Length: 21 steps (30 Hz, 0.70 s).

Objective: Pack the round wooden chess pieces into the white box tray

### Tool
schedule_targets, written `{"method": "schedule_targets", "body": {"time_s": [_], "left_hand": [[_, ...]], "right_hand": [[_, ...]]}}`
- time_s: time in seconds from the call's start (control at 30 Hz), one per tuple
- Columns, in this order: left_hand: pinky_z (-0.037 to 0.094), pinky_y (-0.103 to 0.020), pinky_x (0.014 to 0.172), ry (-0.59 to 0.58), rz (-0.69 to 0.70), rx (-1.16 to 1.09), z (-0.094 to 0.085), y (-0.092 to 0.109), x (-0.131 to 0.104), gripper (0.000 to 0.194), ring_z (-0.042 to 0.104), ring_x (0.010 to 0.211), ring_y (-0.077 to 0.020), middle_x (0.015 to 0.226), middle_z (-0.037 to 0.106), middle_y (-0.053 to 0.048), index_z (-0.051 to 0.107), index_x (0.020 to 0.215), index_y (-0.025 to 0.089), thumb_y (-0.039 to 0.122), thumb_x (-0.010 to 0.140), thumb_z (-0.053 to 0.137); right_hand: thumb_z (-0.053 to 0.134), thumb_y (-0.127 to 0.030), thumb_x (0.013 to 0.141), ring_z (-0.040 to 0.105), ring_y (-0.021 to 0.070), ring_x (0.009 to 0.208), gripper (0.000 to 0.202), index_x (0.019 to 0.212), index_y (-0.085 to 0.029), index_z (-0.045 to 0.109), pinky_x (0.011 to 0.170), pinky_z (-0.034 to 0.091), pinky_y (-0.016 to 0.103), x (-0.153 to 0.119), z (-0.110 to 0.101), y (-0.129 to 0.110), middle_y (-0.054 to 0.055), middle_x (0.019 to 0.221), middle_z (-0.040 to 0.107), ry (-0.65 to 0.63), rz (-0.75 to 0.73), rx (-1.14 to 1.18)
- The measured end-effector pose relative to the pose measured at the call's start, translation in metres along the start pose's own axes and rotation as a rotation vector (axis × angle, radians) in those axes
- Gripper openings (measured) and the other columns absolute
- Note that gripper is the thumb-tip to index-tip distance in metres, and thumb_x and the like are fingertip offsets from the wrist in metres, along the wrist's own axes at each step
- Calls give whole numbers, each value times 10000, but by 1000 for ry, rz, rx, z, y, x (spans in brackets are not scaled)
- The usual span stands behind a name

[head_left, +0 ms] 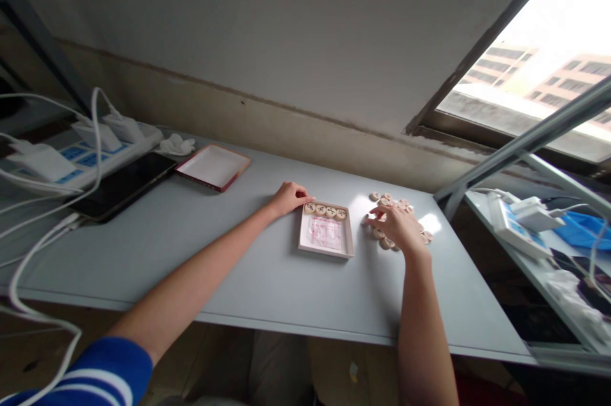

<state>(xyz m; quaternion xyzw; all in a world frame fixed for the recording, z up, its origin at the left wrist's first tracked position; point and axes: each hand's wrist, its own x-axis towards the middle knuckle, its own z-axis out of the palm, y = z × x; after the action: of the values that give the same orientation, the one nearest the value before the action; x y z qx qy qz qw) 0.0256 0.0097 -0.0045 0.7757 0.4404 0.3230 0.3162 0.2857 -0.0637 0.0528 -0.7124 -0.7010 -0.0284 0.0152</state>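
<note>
An open shallow white box [350, 242] lies on the desk. Several round wooden xiangqi pieces [321, 209] stand in a row along its far side, and a clear plastic bag with pink print [324, 232] lies in front of them. My left hand [288, 197] is closed at the box's far left corner, its fingertips on the rim. To the right of the box, my right hand [390, 221] pinches a small round xiangqi piece [366, 219]. Under and around that hand spreads a loose heap of pieces [387, 243], partly hidden by it.
A red-edged box lid [214, 167] lies inside-up at the left. Beyond it are a dark tablet [128, 184], a power strip [90, 161] with chargers and looping white cables. A wall runs behind the desk [267, 272]; a metal frame post [515, 154] stands at the right.
</note>
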Motion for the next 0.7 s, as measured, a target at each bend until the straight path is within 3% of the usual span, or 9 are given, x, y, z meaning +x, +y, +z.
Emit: {"method": "schedule_targets", "body": {"time_s": [0.27,0.4,0.53,0.7], "left_hand": [[384,-222,584,-1,0,0,0,0,0,267,552,596,-131,643,667,-44,669,653,120,363,725,588],[384,-224,583,1,3,-3,0,1,0,257,548,590,-130,633,662,-35,664,646,127,358,725,584],[380,-221,582,-6,6,-4,0,1,0,253,544,587,-126,629,656,-32,659,646,125,353,727,582],[375,-217,579,-15,7,-8,1,0,0,257,538,591,-126,631,649,-31,655,660,120,354,731,576]], "right_hand": [[566,-355,719,566,237,804,183,778,-222,676,614,342,306,0,4,8,59,825,666,-23,36,-75],[571,-362,740,553,249,824,189,737,-208,679,671,347,334,1,1,1,75,821,654,72,-12,-91],[532,-384,790,541,176,700,218,820,-218,671,661,361,295,2,-2,-17,50,822,627,190,-190,137],[547,-333,799,533,131,640,170,885,-226,646,644,364,248,-1,5,-64,13,746,613,87,-498,384]]}}
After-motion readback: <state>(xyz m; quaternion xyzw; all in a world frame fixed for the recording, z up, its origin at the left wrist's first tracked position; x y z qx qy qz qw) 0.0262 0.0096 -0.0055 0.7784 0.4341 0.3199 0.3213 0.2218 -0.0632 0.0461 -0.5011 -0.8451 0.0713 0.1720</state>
